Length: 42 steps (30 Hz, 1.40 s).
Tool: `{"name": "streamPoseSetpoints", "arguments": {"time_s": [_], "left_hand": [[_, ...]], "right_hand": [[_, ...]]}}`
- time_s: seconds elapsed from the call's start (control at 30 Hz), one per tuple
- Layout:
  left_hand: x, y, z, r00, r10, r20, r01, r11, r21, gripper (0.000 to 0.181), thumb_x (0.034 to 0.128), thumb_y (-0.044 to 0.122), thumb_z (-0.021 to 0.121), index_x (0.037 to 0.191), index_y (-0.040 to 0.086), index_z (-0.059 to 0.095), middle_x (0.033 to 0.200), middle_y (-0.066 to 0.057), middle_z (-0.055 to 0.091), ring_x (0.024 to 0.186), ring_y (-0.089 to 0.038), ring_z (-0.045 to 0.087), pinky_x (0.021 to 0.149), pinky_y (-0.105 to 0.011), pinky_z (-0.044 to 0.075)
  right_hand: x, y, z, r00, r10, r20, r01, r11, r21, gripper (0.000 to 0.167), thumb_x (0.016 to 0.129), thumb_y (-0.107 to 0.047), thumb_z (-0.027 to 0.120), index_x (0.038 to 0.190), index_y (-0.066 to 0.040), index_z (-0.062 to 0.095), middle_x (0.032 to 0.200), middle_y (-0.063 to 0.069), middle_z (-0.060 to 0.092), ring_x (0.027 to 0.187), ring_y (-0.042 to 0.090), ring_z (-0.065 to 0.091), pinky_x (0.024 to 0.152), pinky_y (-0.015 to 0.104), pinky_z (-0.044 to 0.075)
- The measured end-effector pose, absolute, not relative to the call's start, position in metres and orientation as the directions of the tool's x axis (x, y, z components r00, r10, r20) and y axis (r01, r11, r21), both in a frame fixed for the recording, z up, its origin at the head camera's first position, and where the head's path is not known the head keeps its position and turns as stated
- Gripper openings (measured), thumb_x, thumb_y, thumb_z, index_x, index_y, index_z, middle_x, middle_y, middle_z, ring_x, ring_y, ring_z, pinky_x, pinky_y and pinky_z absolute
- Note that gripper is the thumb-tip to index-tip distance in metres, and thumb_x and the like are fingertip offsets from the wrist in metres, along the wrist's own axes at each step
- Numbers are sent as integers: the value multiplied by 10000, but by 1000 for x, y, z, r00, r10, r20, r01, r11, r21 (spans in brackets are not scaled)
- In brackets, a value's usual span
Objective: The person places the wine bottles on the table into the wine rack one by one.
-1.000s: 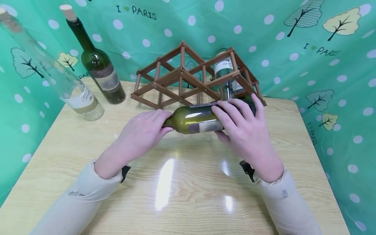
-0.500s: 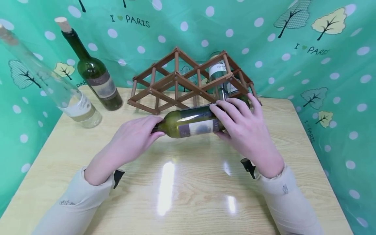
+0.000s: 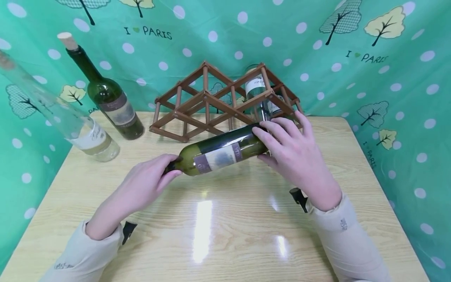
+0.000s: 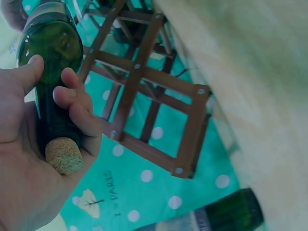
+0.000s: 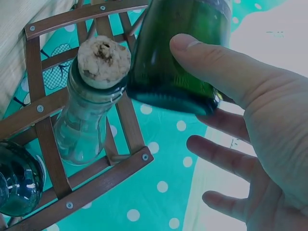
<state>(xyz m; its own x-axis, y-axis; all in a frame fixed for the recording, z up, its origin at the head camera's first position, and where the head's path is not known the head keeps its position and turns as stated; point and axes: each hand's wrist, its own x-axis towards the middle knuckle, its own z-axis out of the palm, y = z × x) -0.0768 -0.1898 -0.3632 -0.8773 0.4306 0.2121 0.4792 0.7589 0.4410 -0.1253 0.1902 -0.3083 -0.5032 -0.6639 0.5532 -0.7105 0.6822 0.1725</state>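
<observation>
Tilted between both hands lies a green bottle [image 3: 222, 150], in front of the wooden rack [image 3: 206, 94]. My left hand [image 3: 135, 188] curls round its dark neck; a cork [image 4: 64, 156] shows at its mouth in the left wrist view. At the base end, my right hand [image 3: 301, 158] holds the bottle with thumb below and fingertips above. The right wrist view shows the right thumb [image 5: 226, 62] against the green glass [image 5: 168, 62] and other fingers spread off it. The bottle's pale label faces the head camera.
A clear bottle [image 3: 256, 84] and another bottle [image 3: 275, 105] lie in the rack's right part, the clear one's cork [image 5: 104, 62] pointing outward. At the table's left stand a corked green bottle [image 3: 121, 111] and a corked clear bottle [image 3: 92, 143]. A patterned curtain hangs behind.
My left hand has moved left and toward the table's front with the bottle's neck, so the bottle slants more and its label has turned further into sight. The right hand has barely moved.
</observation>
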Motion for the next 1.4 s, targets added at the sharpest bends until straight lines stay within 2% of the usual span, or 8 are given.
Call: {"name": "streamPoseSetpoints", "arguments": {"time_s": [0.33,0.7,0.9,1.1,1.4], "left_hand": [[-58,-203,-382,-934,344,97,332,737,589,333,1093,264,626,1321,22,639,1171,-105,730,1038,-274,719,849,-527,595],[-50,-206,-403,-954,298,47,254,710,657,311,1109,267,596,1293,22,649,1110,-83,725,986,-219,688,833,-482,584],[-48,-201,-408,-958,286,-16,196,695,692,298,1126,313,553,1245,59,649,974,-29,676,866,-167,614,771,-415,548],[-47,-194,-410,-964,256,-76,120,670,733,306,1134,341,525,1188,65,644,851,-13,596,791,-175,563,724,-379,506],[-48,-179,-411,-966,228,-118,45,603,797,317,1142,318,508,1055,33,618,833,-59,574,709,-179,511,649,-334,461]], "right_hand": [[-127,199,-303,-472,-638,608,-703,689,177,692,735,-222,1007,1338,-84,698,1286,158,712,1202,431,605,1200,705,261],[-126,207,-299,-494,-618,612,-685,710,165,685,764,-257,988,1356,-77,694,1289,163,710,1197,431,609,1201,711,256],[-125,208,-295,-485,-612,625,-688,708,159,672,772,-254,983,1356,-82,697,1283,160,711,1190,435,612,1189,728,255],[-124,209,-293,-490,-606,627,-687,711,151,681,776,-265,980,1366,-85,691,1291,158,709,1202,438,606,1189,730,248],[-123,212,-290,-499,-604,622,-676,720,157,691,771,-276,984,1364,-80,688,1299,162,704,1212,442,596,1199,729,228]]}}
